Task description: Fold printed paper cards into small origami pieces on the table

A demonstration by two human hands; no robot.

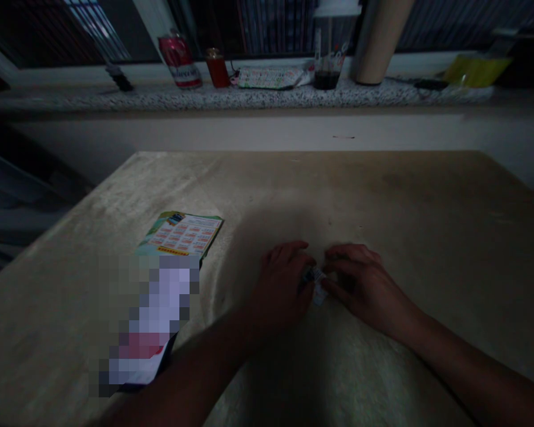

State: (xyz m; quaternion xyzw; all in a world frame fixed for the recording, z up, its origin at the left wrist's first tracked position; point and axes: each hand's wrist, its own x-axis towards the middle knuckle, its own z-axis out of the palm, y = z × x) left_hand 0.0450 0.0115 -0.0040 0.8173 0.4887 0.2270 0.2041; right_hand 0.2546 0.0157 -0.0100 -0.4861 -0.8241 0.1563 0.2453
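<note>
Pixelated slab (146,320), left on table (427,207); printed card (184,232) just beyond. Left hand (285,281): fingers curled, part-closed, at small printed piece (320,292); grip hidden, can't tell. Piece sits between the 2 hands. Right hand (365,279): thumb and index nearly together at its edge, pinch unclear. Step: likely 2-handed fingertip handling; next move calls for fine control.

A home, I think: table (409,201) by a window (273,29)
Before me, a speckled sill (267,102) holds a can (180,62) and lidded cup (330,53).
</note>
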